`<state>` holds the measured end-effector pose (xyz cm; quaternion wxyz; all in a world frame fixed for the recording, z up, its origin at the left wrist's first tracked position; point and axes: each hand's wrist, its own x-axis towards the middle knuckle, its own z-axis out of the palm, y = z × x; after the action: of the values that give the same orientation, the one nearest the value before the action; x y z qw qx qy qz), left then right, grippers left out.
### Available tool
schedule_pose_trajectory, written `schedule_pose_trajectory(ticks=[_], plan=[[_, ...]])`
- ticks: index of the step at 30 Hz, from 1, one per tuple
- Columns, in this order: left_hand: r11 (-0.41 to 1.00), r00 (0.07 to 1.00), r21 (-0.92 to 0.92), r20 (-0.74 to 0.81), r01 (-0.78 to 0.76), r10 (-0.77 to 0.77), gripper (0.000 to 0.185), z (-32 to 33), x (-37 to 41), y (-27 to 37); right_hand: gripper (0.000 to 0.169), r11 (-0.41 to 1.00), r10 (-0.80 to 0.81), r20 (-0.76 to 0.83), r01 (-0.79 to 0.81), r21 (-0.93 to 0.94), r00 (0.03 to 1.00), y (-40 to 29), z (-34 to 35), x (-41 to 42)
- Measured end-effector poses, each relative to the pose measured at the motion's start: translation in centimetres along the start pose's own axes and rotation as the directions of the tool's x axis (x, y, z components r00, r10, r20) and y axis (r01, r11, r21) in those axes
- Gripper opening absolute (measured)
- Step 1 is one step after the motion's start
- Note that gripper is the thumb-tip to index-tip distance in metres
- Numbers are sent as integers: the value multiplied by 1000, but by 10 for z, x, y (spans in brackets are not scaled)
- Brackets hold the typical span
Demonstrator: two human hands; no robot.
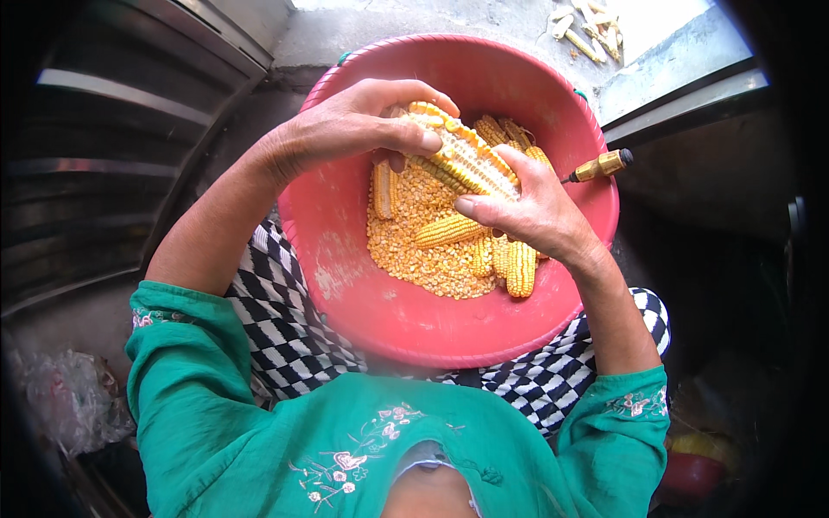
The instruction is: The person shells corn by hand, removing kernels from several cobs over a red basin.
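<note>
Both hands hold a partly shelled ear of corn (476,158) over a large red basin (337,272). My left hand (369,120) grips its far left end, the thumb lying across the rows. Around the near right end my right hand (544,204) is closed, thumb underneath on the near side. Bare strips of cob show between the remaining rows of kernels. Below, loose corn kernels (414,259) cover part of the basin floor. Whole ears, among them one ear (450,231) in the middle, lie on and beside the kernels. My fingers partly hide the held ear's ends.
A tool with a yellowish handle (596,166) leans over the basin's right rim, its tip hidden. Stripped cobs (589,32) lie on the concrete floor beyond. A ribbed metal door (116,129) stands at left. A clear plastic bag (74,401) sits at lower left.
</note>
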<state>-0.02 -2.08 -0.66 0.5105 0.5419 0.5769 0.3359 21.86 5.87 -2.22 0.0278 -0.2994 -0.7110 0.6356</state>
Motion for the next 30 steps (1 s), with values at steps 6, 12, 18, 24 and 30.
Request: schedule_pose_trajectory(ticks=[6, 12, 18, 24, 30], plan=[[1000, 993, 24, -122, 15, -12, 39, 9, 2, 5, 49, 994, -74, -82, 66, -92, 994, 7, 3, 0], [993, 983, -29, -141, 111, -114, 43, 9, 4, 6, 44, 986, -104, -68, 94, -134, 992, 7, 7, 2], [954, 1000, -298, 13, 29, -26, 50, -8, 3, -1, 49, 992, 27, 26, -30, 120, 999, 0, 4, 0], [981, 998, -182, 4, 62, -63, 48, -7, -1, 4, 40, 983, 56, 44, -63, 170, 997, 2, 6, 2], [997, 986, -72, -163, 19, -31, 40, 10, 4, 4, 40, 990, -134, -95, 128, -60, 986, 9, 11, 2]])
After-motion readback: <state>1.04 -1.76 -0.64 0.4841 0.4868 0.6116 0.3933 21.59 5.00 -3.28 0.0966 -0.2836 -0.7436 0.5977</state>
